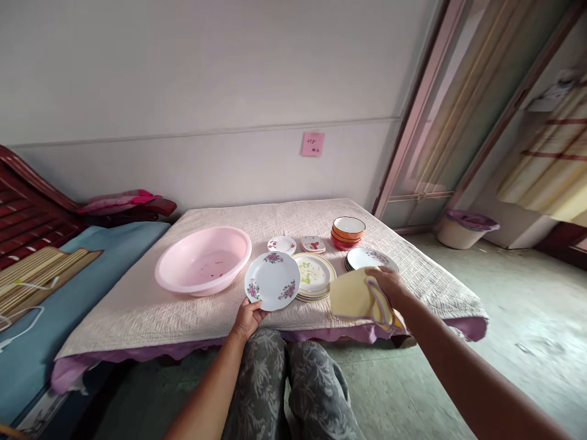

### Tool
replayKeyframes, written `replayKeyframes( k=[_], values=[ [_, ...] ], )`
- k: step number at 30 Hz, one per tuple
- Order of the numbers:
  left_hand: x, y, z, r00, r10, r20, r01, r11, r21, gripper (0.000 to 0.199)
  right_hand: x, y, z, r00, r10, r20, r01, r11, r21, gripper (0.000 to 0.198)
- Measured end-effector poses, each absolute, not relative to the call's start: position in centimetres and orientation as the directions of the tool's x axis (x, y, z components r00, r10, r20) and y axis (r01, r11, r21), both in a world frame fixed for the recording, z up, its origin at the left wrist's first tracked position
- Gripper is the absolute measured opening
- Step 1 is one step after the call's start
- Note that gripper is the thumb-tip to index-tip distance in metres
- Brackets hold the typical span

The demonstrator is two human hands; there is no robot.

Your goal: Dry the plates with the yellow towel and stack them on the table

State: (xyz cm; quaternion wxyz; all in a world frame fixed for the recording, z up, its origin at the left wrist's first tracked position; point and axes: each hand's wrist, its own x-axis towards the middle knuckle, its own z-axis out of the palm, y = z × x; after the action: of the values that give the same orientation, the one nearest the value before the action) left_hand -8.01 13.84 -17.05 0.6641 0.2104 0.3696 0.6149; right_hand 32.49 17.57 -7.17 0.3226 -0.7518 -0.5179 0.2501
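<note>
A white plate with pink flower clusters [272,282] is tilted up in my left hand [250,318], which grips its lower rim. My right hand [387,284] is closed on a yellow cloth [351,296] that hangs in front of a stack of dark-edged floral plates [367,257]. Between my hands lies a stack of plates with yellow-green rims [315,272], partly covered by the held plate. Behind these are small white plates with red flowers [281,244], small square dishes with a red pattern [312,244] and stacked orange bowls [348,230].
A large pink basin [203,260] stands at the left on the quilted cover [137,305] of the low bed-like surface. A pink note [313,144] is stuck to the wall behind. A bin [465,229] stands on the floor at the right.
</note>
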Motion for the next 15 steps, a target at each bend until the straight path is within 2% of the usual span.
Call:
replayKeyframes(
  k=[3,6,11,15],
  values=[
    [-8.3,13.6,-16.3,-0.031,0.968,-0.248,-0.634,0.172,0.754,0.053,32.0,17.7,-6.2,0.445,0.893,-0.068,0.358,-0.246,-0.901,0.031],
    [-8.8,13.1,-15.1,-0.047,0.966,-0.255,-0.605,0.176,0.776,0.049,30.6,18.0,-5.2,0.514,0.854,-0.080,0.139,-0.175,-0.975,0.025],
    [-8.3,12.0,-10.9,-0.111,0.973,-0.203,-0.581,0.102,0.808,0.052,27.5,18.7,-3.3,0.579,0.812,-0.071,-0.103,-0.014,-0.995,0.021],
    [-5.4,12.3,-6.3,-0.141,0.979,-0.145,-0.568,0.040,0.822,0.054,24.6,19.8,-1.6,0.612,0.791,-0.011,-0.179,0.124,-0.976,0.023]
  ],
)
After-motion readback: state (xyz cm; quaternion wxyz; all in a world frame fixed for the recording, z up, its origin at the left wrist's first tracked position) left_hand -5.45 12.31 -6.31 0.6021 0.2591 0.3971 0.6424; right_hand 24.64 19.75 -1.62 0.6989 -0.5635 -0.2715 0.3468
